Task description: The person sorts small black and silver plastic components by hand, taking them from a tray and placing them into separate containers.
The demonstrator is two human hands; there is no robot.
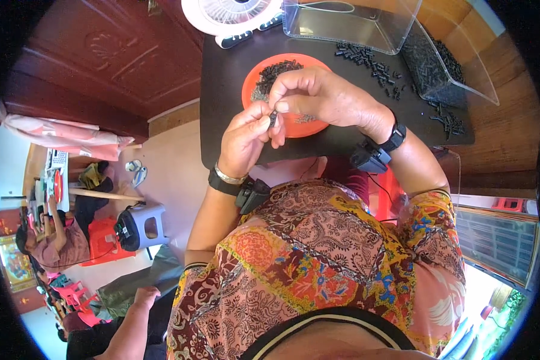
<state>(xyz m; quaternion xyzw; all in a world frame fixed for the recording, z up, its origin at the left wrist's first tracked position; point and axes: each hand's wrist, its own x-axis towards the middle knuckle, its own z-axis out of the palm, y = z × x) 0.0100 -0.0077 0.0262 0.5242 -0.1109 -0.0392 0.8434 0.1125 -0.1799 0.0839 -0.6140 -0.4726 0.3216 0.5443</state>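
My left hand (245, 137) and my right hand (327, 99) meet over the near side of an orange plate (322, 61). Between their fingertips is a small dark piece (273, 118), pinched from both sides. Its exact kind is too small to make out. On the plate lie a heap of small black pieces (276, 73) and, closer to me, some small greyish metal-looking bits (305, 119). My right hand and fingers cover part of the plate. Each wrist wears a black strap with a small black device.
Loose black tube-like pieces (372, 62) are strewn right of the plate on the dark table (225, 90). Clear plastic bins (348, 37) stand behind, one full of black pieces. A white fan (237, 15) is at the far edge. Other people sit at the left.
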